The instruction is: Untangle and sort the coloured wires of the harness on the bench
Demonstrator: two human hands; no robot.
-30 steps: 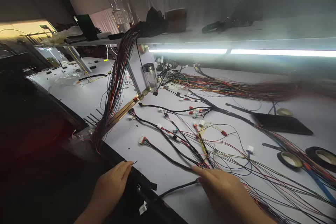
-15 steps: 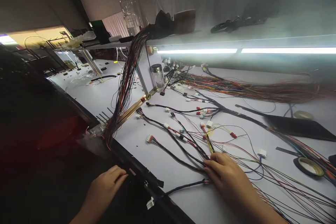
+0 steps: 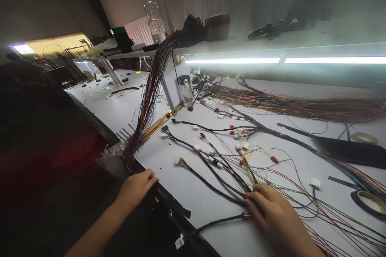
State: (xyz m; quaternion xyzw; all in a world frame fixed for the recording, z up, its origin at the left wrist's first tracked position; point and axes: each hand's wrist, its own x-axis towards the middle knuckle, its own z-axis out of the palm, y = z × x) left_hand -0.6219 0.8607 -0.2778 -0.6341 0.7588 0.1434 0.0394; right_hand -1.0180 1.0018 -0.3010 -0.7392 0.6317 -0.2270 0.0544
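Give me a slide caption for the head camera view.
Right hand pressing a wire harness on the white bench; left hand at its edge.

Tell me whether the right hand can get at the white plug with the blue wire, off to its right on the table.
Probably yes. The right hand rests on the wires, the white plug lies just beyond, and only loose thin wires lie between.

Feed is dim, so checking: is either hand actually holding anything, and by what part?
Neither plainly grips anything. Right hand lies flat on the taped harness branches where they converge; left hand rests on the table's dark front edge.
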